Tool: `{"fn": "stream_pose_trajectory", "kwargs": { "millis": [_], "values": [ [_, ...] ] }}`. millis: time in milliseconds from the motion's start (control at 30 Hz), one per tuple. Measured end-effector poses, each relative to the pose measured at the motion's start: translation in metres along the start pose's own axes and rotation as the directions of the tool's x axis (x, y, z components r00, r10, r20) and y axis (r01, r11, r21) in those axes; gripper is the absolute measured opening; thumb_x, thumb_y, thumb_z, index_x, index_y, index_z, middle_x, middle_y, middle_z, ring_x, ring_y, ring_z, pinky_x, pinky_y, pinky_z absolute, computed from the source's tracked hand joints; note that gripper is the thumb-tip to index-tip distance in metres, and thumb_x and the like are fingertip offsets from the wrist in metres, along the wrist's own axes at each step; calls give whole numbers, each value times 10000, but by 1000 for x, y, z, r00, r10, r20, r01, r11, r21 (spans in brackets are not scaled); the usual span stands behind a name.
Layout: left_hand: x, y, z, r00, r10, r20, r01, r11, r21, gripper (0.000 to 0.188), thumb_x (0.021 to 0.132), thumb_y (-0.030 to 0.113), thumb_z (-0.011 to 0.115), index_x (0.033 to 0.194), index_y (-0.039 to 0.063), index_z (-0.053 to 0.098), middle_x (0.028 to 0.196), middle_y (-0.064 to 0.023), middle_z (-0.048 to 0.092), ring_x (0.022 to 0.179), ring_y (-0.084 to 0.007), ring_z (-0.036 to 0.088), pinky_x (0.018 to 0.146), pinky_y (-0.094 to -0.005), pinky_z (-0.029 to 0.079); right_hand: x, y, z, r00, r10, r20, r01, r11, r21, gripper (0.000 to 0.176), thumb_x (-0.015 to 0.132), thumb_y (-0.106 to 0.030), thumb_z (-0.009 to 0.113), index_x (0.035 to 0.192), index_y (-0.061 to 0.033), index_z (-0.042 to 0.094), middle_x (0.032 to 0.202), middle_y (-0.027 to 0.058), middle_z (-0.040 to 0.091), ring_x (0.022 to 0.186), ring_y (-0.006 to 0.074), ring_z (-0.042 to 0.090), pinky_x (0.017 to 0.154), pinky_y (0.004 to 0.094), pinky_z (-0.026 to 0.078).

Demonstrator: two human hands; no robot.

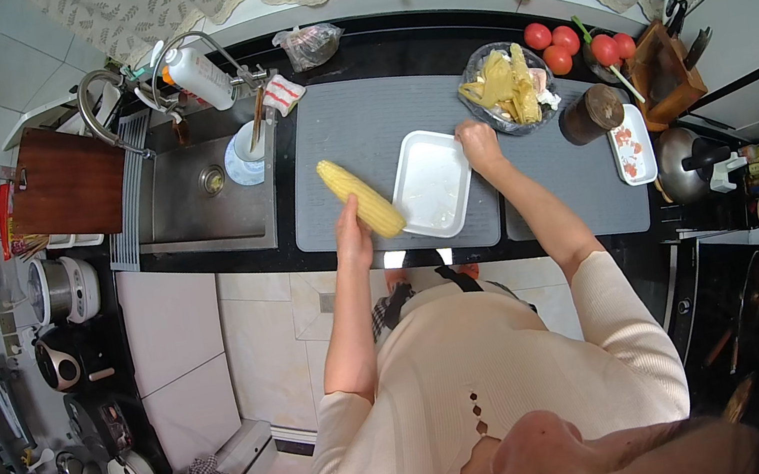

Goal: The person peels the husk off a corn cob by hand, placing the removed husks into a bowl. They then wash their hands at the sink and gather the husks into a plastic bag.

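Observation:
My left hand (353, 235) holds a husked ear of corn (361, 198) near its thick end. The corn slants over a grey counter mat (317, 118), its lower end beside a white rectangular tray (432, 182). Inside the tray lie only small wet-looking specks. My right hand (479, 142) has its fingers curled at the tray's upper right edge and appears to grip the rim; the fingertips are hidden. Just beyond that hand sits a bowl lined with a dark plastic bag (474, 79), heaped with yellowish corn husks (512, 84).
To the left is a steel sink (192, 209) with a faucet (131, 147) and stacked bowls (247, 157). Several tomatoes (558, 59), a brown jar (590, 114), a second tray with reddish bits (632, 147), a wooden knife block (661, 65) and a kettle (686, 164) stand right.

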State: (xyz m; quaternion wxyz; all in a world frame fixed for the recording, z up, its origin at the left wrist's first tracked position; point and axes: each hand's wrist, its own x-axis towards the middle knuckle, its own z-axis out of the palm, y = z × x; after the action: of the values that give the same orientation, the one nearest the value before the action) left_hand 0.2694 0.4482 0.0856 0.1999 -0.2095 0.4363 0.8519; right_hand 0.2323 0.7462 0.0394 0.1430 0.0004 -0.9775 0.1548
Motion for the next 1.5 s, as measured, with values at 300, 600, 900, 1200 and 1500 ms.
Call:
{"fn": "stream_pose_trajectory", "kwargs": {
  "millis": [300, 600, 900, 1200, 1500],
  "values": [
    [9, -8, 12, 997, -38, 67, 34, 997, 64, 381, 906, 295, 561, 1161, 24, 480, 1086, -57, 570, 1004, -160, 541, 871, -309, 423, 59, 2, -126, 945, 157, -286, -35, 921, 388, 17, 700, -23, 650, 708, -15, 639, 664, 157, 605, 590, 270, 597, 561, 329, 467],
    [1, -13, 40, 985, -13, 171, 1, 998, 70, 348, 900, 297, 572, 1100, 29, 476, 1033, -64, 567, 972, -155, 542, 866, -309, 424, 70, 68, -130, 945, 260, 196, -267, 964, 9, 485, 665, -62, 698, 1138, -142, 622, 1039, 160, 632, 996, 306, 589, 870, 391, 457],
    [6, -26, 48, 981, -52, 188, 28, 991, 128, 294, 894, 281, 583, 1067, 57, 503, 1002, -46, 573, 951, -133, 531, 861, -281, 402, 81, 84, -114, 942, 336, 12, -336, 939, 69, 322, 736, -136, 655, 1057, -144, 665, 1019, 158, 633, 904, 288, 613, 751, 409, 463],
    [2, -25, 44, 982, -81, 172, 61, 992, 115, 272, 895, 267, 583, 1057, 63, 504, 1003, -46, 575, 962, -136, 532, 867, -283, 403, 65, 85, -105, 992, 106, -71, -117, 978, -172, 191, 678, -178, 683, 859, -127, 719, 893, 79, 655, 1001, 247, 521, 825, 418, 389],
    [2, -26, 40, 974, -94, 208, 93, 996, 16, 286, 905, 242, 564, 1090, 43, 475, 1036, -62, 558, 990, -158, 532, 883, -324, 426, 71, 83, -103, 979, 138, -152, -154, 983, -100, 114, 657, -40, 672, 764, -79, 666, 862, 94, 629, 956, 280, 546, 788, 397, 426]
  ]
}}
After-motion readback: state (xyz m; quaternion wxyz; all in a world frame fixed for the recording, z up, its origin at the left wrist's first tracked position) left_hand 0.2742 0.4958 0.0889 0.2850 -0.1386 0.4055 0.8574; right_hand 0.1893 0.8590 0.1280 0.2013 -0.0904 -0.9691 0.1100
